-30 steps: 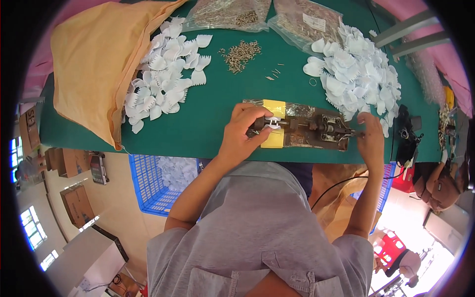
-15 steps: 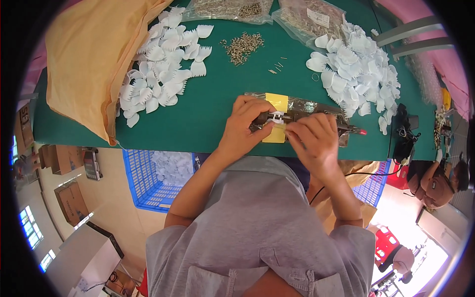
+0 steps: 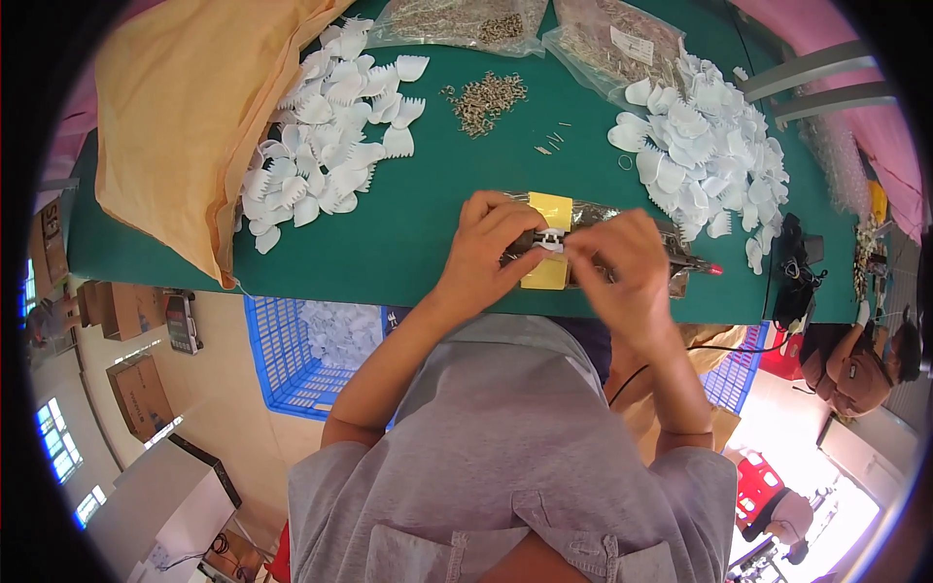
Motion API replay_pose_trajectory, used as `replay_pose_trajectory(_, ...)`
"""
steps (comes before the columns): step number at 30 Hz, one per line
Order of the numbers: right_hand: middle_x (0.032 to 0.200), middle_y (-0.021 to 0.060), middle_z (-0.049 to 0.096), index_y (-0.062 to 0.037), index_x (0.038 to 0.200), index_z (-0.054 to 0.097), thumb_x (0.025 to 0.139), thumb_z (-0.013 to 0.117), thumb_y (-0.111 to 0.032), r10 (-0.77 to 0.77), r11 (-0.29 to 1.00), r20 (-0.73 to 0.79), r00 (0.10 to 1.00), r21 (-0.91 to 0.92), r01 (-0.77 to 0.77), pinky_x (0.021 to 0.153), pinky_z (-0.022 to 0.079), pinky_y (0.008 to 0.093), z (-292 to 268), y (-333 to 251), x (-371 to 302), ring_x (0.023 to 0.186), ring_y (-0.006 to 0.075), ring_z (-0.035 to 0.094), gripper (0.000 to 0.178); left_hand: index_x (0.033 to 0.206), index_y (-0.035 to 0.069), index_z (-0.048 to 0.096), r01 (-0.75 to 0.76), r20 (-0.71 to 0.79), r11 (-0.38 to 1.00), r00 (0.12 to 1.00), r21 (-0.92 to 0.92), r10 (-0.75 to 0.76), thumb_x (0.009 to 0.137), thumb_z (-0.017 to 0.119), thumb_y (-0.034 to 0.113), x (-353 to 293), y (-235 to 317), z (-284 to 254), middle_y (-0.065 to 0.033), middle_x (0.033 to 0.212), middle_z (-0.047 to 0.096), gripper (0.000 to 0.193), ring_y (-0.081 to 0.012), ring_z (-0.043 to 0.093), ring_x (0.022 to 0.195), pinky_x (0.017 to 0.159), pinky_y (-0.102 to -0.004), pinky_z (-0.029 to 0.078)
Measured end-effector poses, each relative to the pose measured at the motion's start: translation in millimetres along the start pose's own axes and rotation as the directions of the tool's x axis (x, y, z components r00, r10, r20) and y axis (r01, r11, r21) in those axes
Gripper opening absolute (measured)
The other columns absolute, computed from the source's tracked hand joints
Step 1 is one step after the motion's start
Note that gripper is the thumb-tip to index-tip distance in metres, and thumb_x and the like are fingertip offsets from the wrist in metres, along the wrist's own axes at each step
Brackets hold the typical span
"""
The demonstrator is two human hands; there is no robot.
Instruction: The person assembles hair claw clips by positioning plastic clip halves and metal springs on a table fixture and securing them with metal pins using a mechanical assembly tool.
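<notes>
My left hand (image 3: 489, 248) is closed at the near edge of the table, thumb and fingers pinching a small white plastic piece (image 3: 551, 238) against a dark fixture. Just to its right, my right hand (image 3: 622, 267) has its thumb and forefinger pressed together beside the piece. Whatever those fingertips hold is hidden, and the hand is slightly smeared by motion. Under both hands lies a base wrapped in brown tape (image 3: 595, 212), crossed by a yellow strip (image 3: 546, 276). Beyond my right hand a dark tool with a red tip (image 3: 714, 269) points right.
White toothed plastic pieces are heaped at left (image 3: 326, 146) and right (image 3: 714, 136). Between them lie small metal parts (image 3: 486, 102) and several thin pins (image 3: 554, 143). Clear bags (image 3: 622, 44) stand behind, a large tan sack (image 3: 185, 136) far left. A blue crate (image 3: 282, 379) sits below the table.
My right hand has come up against the white piece, its fingertips closer to my left hand. The left hand keeps its grip. The whole view has shifted slightly.
</notes>
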State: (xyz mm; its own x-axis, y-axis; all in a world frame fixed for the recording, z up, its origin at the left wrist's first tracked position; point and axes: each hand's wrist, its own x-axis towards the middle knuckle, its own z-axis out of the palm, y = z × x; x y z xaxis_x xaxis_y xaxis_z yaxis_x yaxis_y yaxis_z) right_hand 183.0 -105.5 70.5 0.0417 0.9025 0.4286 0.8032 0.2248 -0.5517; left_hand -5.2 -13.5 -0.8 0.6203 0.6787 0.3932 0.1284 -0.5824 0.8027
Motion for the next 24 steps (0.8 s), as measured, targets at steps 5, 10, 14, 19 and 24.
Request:
replay_pose_trajectory(5, 0.083, 0.0077, 0.067, -0.0057, 0.092, 0.073, 0.085, 0.075, -0.007, 0.114, 0.989, 0.176, 0.978, 0.071, -0.128, 0.07, 0.053, 0.0385, 15.3, 33.7, 52.4, 0.081, 0.0272, 0.066, 0.008, 0.109, 0.007, 0.071, -0.018, 0.003, 0.998, 1.0, 0.058, 0.018, 0.08, 0.085, 0.01, -1.4, 5.3, -3.4, -0.0067, 0.109, 0.073, 0.032, -0.0285, 0.061, 0.103, 0.085, -0.0377, 0.052)
replay_pose_trajectory(10, 0.093, 0.0092, 0.071, -0.004, 0.101, 0.074, 0.088, 0.074, -0.008, 0.143, 0.984, 0.39, 0.91, 0.042, -0.173, 0.072, 0.058, 0.0359, 55.5, 56.7, 102.8, 0.08, 0.0229, 0.071, 0.013, 0.108, 0.006, 0.071, -0.023, -0.009, 0.997, 1.0, -0.069, 0.022, 0.083, 0.085, 0.014, 1.0, -3.1, 0.0, -0.01, 0.106, 0.073, 0.03, -0.0316, 0.067, 0.093, 0.085, -0.0408, 0.053)
replay_pose_trajectory(14, 0.098, 0.008, 0.07, -0.0069, 0.105, 0.074, 0.089, 0.073, -0.011, -0.037, 0.999, 0.304, 0.952, 0.015, 0.034, 0.076, 0.057, 0.0386, 85.8, 68.3, 120.6, 0.084, 0.0242, 0.071, 0.017, 0.107, 0.007, 0.071, 0.025, 0.029, 0.992, 0.999, -0.124, -0.021, 0.084, 0.085, 0.016, 3.0, -2.9, -2.7, -0.0096, 0.105, 0.072, 0.029, -0.0308, 0.067, 0.096, 0.086, -0.04, 0.053)
replay_pose_trajectory(19, 0.097, 0.0085, 0.068, -0.0046, 0.102, 0.071, 0.09, 0.072, -0.008, -0.115, 0.983, 0.307, 0.945, -0.102, 0.153, 0.077, 0.056, 0.0393, 99.0, 70.3, 123.6, 0.084, 0.0249, 0.071, 0.012, 0.109, 0.009, 0.07, -0.011, 0.007, 0.993, 1.0, -0.115, 0.012, 0.084, 0.083, 0.018, 1.1, -7.1, -1.2, -0.007, 0.101, 0.07, 0.03, -0.0281, 0.066, 0.094, 0.083, -0.0412, 0.05)
replay_pose_trajectory(24, 0.093, 0.0107, 0.067, -0.0055, 0.098, 0.069, 0.09, 0.07, -0.011, 0.001, 1.0, 0.355, 0.935, 0.029, -0.012, 0.08, 0.055, 0.0443, 76.8, 67.5, 117.8, 0.095, 0.032, 0.067, 0.01, 0.109, 0.009, 0.07, 0.015, 0.019, 0.994, 1.0, -0.107, -0.013, 0.084, 0.083, 0.018, -0.6, -5.6, -3.5, -0.0056, 0.102, 0.071, 0.029, -0.0276, 0.065, 0.095, 0.084, -0.0406, 0.05)
